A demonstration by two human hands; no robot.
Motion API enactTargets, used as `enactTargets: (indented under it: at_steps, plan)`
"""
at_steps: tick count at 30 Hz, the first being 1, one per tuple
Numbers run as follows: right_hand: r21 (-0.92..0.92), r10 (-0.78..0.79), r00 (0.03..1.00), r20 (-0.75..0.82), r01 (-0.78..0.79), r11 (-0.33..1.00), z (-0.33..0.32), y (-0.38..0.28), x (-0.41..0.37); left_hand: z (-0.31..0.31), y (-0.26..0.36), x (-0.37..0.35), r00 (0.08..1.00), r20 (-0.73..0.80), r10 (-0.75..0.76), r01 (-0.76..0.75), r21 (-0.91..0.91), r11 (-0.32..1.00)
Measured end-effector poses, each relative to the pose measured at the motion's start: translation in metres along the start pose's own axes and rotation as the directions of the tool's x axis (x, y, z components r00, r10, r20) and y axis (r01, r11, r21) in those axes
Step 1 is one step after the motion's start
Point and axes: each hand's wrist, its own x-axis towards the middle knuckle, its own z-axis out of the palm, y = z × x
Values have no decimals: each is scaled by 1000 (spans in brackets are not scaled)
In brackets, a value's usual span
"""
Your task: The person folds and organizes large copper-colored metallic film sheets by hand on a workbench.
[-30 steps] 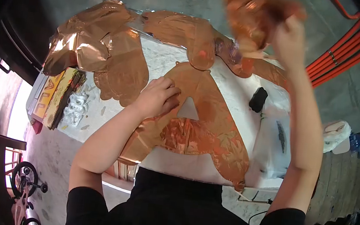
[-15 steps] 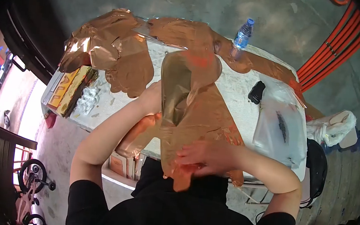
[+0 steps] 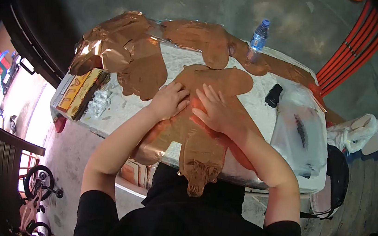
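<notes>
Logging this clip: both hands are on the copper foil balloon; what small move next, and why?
Probably sweep both hands toward the body: the left hand and right hand rest mid-length on the copper foil balloon, whose near end hangs wrinkled over the table edge.

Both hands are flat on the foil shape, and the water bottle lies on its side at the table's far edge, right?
No: the head view shows the water bottle standing upright at the far edge of the table. The left hand and right hand are flat on the copper foil shape.
</notes>
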Motion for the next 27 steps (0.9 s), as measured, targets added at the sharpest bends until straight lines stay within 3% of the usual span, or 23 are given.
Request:
enactTargets:
  at_steps: [2, 4, 7, 8, 16, 27]
  plan:
    - [-32, -12, 999, 47, 13, 999, 7, 3, 1, -2, -9, 0, 1000, 4, 3, -3, -18, 1000]
    - [-66, -16, 995, 95, 22, 998, 9, 4, 2, -8, -15, 0, 1000, 19, 11, -7, -181, 983]
    - [-50, -29, 993, 118, 35, 998, 12, 2, 7, -13, -33, 2, 995, -92, 50, -53, -38, 998]
    - [-45, -28, 991, 128, 34, 998, 13, 0, 9, -16, -39, 2, 1000, -24, 16, -17, -49, 999]
    - [-94, 7, 978, 209, 13, 996, 15, -7, 26, -3, -51, -4, 998, -40, -55, 51, -95, 994]
    - [-165, 12, 990, 137, 11, 986, 27, -6, 27, 1, -57, -5, 998, -49, -45, 39, -113, 993]
